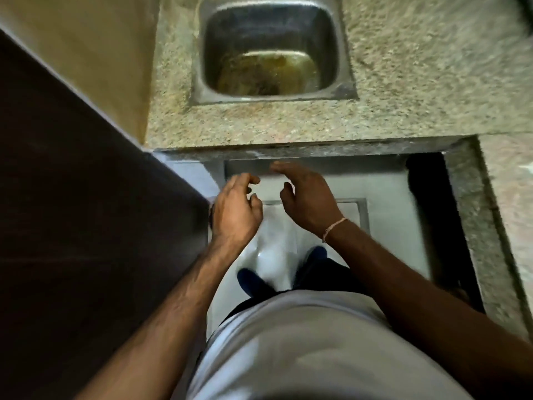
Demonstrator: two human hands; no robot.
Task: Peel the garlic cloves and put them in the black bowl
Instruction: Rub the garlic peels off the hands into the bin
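Note:
No garlic cloves and no black bowl are in view. My left hand [236, 204] hangs in front of me, below the counter's front edge, with its fingers loosely curled and nothing in it. A little to its right is my right hand [307, 194], a thread band on the wrist, fingers relaxed and reaching forward, holding nothing. The two hands are apart and touch nothing. The picture is blurred by motion.
A steel sink [343, 53] with brownish water at its bottom is set in the speckled granite counter [418, 90] ahead. A dark wooden panel [72, 212] stands at the left. White floor tiles [398, 226] and my dark shoes [253, 281] lie below.

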